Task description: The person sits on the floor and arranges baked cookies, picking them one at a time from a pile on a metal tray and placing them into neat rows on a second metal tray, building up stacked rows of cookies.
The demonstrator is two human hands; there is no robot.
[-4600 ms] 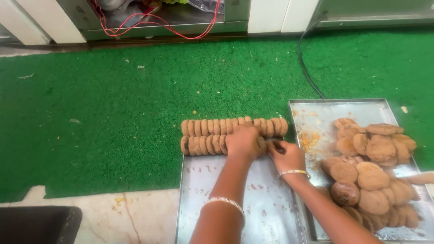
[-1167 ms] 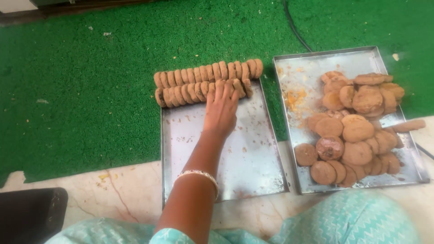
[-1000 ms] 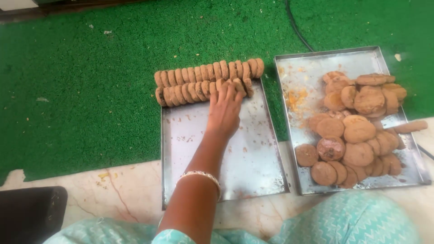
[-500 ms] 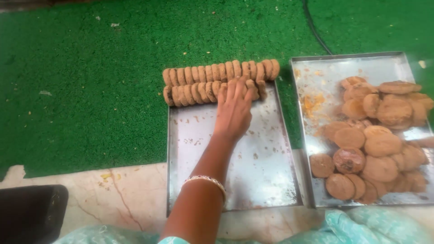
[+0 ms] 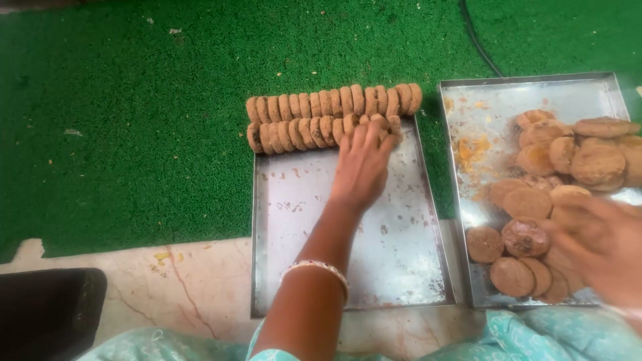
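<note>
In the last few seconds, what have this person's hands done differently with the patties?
The right hand left the standing rows and came over the loose patties in the right tray, blurred. The left hand stayed against the front row on the left tray.

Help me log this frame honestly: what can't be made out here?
Head view only:
- Right hand: motion-blurred, cut by the right edge; its grip is unreadable.
- Loose patties beneath it: partly hidden.
- Right end of the front patty row: covered by the left hand.
- Black object: cropped at the corner.
</note>
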